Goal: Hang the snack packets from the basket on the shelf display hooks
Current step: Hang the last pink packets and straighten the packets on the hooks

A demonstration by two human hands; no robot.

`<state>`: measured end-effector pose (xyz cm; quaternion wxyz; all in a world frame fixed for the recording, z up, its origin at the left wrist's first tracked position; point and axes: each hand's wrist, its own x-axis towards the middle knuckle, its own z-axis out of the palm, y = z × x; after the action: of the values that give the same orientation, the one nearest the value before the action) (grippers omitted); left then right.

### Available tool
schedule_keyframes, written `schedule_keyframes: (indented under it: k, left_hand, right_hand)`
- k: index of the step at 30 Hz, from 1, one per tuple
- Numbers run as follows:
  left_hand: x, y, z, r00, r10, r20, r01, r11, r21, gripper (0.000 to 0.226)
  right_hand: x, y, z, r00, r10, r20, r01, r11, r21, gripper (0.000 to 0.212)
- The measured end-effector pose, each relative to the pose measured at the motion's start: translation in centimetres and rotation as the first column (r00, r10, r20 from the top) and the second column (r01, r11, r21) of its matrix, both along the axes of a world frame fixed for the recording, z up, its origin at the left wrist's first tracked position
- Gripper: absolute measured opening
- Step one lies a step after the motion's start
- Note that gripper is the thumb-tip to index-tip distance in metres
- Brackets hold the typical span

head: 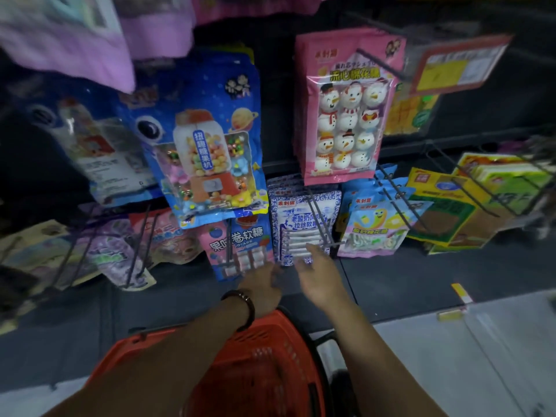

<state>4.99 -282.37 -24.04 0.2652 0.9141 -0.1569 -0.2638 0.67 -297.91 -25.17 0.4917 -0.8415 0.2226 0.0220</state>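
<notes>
Orange basket (264, 371) sat bottom centre below the hooks, probably for easy reach. Left hand (261, 284) and right hand (322, 275), both open and empty, hovered at blue-white packet (288, 218), hung mid-frame, likely to straighten it.

On the blue gumball-machine packet (207, 145), left of the pink snowman packet (346, 109), I read "扭趣糖果机". Below the snowman one, a blue-and-white packet (301, 224) says "老酸奶风味".

Packets (343, 106) on hooks (318, 219), orange basket (264, 356) below
</notes>
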Motion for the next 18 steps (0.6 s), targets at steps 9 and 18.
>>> schedule_keyframes:
  k: [9,18]
  left_hand:
    - [-6.0,8.4,9.4,0.83,-0.245,0.501,0.318,0.946,-0.065,0.02]
    - [-1.9,12.5,18.6,0.574,-0.21,0.791,-0.059,0.953,0.296,0.078]
  right_hand:
    - [-6.5,4.8,9.1,0.962,0.272,0.024,-0.245,0.898,-0.365,0.056]
    - [-2.7,7.4,20.7,0.883,0.468,0.028,-0.251,0.523,-0.815,0.082]
